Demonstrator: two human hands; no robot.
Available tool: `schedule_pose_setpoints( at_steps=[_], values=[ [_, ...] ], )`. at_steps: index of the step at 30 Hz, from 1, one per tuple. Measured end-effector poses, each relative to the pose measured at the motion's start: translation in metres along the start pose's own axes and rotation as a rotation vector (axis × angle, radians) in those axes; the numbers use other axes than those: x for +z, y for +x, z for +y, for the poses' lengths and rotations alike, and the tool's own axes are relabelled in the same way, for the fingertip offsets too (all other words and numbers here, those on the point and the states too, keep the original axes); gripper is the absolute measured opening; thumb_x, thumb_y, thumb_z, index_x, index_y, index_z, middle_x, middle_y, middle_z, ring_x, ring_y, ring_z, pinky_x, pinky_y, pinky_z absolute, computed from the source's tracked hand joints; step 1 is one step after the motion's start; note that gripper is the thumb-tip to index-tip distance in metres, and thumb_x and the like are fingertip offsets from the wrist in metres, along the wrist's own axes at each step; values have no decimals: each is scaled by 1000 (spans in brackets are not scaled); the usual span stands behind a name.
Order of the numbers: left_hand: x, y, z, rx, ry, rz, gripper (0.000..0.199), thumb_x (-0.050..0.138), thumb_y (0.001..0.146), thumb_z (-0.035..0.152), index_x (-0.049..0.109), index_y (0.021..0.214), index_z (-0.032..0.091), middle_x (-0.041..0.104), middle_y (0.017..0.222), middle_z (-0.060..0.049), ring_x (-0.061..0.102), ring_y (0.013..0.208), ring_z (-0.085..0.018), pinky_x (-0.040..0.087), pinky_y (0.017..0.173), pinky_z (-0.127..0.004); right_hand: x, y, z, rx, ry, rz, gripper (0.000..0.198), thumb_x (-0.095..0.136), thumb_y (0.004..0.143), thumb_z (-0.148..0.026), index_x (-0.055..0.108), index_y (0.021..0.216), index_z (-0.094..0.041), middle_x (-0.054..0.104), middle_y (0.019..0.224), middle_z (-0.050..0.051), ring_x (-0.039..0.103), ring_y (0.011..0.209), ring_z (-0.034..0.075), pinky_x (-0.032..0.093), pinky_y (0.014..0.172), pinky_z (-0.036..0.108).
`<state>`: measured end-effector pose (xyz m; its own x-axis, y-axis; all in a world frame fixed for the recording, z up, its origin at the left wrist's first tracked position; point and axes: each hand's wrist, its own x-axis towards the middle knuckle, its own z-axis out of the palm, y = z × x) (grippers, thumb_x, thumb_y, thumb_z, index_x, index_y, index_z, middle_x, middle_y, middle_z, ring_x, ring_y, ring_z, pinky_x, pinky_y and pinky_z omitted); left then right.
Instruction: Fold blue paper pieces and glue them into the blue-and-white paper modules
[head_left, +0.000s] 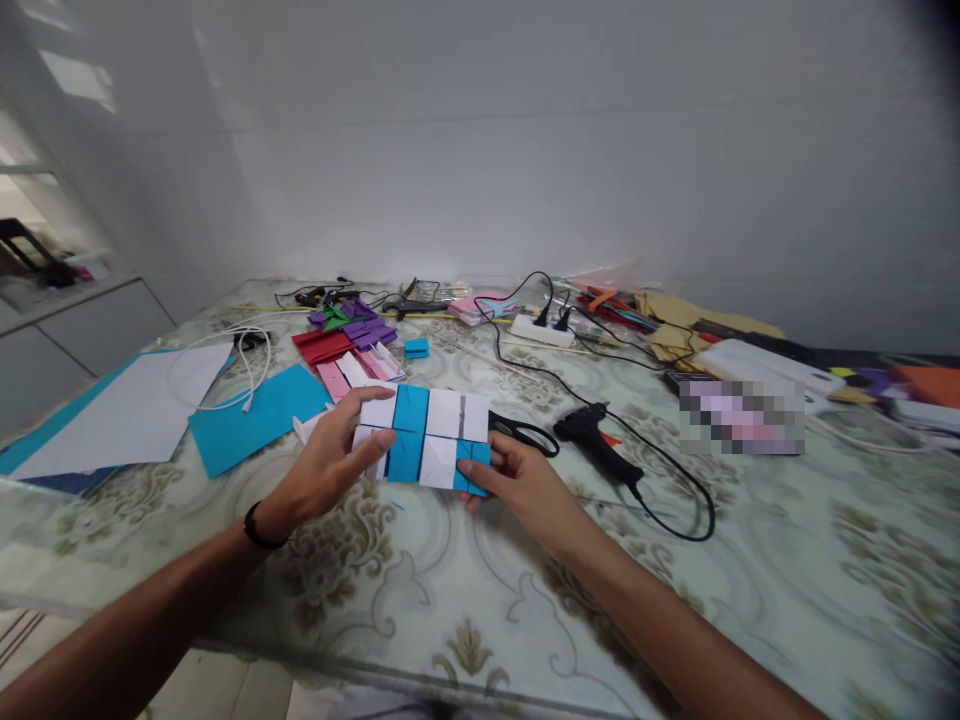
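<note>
I hold a folded paper piece (424, 436) of white and blue panels just above the table, in both hands. My left hand (330, 462) grips its left end, thumb on top near the lower edge. My right hand (525, 478) pinches its lower right corner, thumb on a blue panel. A black band sits on my left wrist. Black scissors (529, 434) lie right behind the piece, partly hidden by it.
A black glue gun (600, 447) with a looping cord lies to the right. A blue sheet (255, 415) and white sheet (127, 405) lie left. Red, purple and pink paper pieces (349, 340), a power strip (541, 330) and brown paper (690, 320) sit behind. The table edge runs along the bottom.
</note>
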<state>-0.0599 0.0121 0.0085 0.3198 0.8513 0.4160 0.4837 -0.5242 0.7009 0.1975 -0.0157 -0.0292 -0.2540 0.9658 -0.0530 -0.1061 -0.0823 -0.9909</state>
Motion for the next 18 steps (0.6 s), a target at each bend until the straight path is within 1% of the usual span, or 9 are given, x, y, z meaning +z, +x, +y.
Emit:
schedule_pose_setpoints(
  at_steps=[2,3,5,7,9,11,13,18],
  values=[
    [-1,-1,2,-3,-26,-48,52,66,95,44,56,140,20,62,138,-12,61,118,-29,50,94,-35,0,0,-1,3,3,11,45,87,75,-50,69,102,-19,74,78,0,66,63,15,58,61,30],
    [-1,-1,2,-12,-60,-65,53,67,95,43,54,140,20,62,137,-12,62,115,-28,51,90,-35,-1,0,-1,5,7,16,46,87,74,-51,69,102,-19,74,79,1,67,63,16,58,61,30],
    [-1,-1,2,-48,-162,-98,50,64,97,44,54,140,19,67,118,-11,66,93,-23,51,72,-30,-2,1,-3,10,11,26,47,88,73,-52,69,100,-19,75,79,1,67,62,16,58,61,31],
    [-2,0,2,-74,-267,-127,47,60,100,44,55,139,18,66,95,-6,58,68,-16,43,55,-25,-3,1,-4,13,11,44,47,89,70,-53,69,97,-19,75,78,1,68,62,17,58,61,31],
    [-3,0,0,-79,-302,-139,46,61,100,41,56,139,19,59,83,-1,46,55,-10,33,48,-23,-5,2,-6,16,16,65,49,90,69,-54,70,96,-19,75,78,1,68,62,17,59,62,31],
    [-3,1,-2,-78,-293,-137,47,63,99,39,55,141,20,51,77,2,38,50,-8,26,45,-22,-7,2,-7,11,26,87,51,91,68,-55,70,96,-18,76,77,2,69,62,17,60,62,31],
    [-2,2,-4,-86,-270,-139,48,65,98,38,55,142,20,48,77,3,35,49,-7,23,44,-22,-9,2,-8,8,30,104,53,90,68,-58,71,96,-17,76,76,3,70,62,17,60,62,31],
    [3,4,-11,-127,-281,-134,47,66,97,37,56,140,22,54,92,-1,35,50,-5,26,43,-21,-11,1,-12,29,6,77,54,83,73,-66,73,91,-16,78,78,6,74,69,20,61,61,31]
  ],
)
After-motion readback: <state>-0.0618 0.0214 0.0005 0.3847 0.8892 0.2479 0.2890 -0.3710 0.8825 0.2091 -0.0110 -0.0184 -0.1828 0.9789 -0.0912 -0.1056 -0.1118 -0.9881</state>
